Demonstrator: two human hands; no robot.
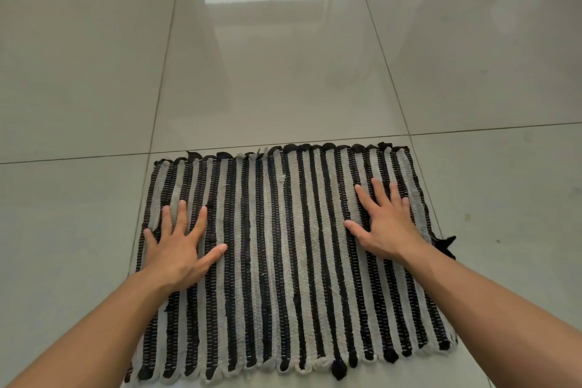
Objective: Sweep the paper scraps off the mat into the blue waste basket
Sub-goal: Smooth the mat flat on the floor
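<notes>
Your left hand (pixel 178 249) lies flat on the mat (pixel 283 261), fingers spread, near its left edge; your right hand (pixel 385 224) lies flat too, fingers splayed, toward the mat's right edge and a little farther up it; neither hand grips anything. The mat sits flat on the tiled floor (pixel 283 72), its stripes running away from you, its fringe tidy at the far edge. No paper scraps show on the mat, only a few pale threads near its middle; the blue basket is nowhere in view, so you cannot tell from here which side of the mat it stands on.

By the look of it you are smoothing or checking the mat, either before scraps arrive or after they have gone; judge that first. If you sweep, find the basket before you move; keep one palm pressing the mat down so it does not slide on the glossy tile; draw the other hand along the stripes rather than across them, since the ridges would likely catch light paper; sweep toward the mat edge nearest the basket; keep the strokes low and slow, as scraps may scatter over the smooth floor.
</notes>
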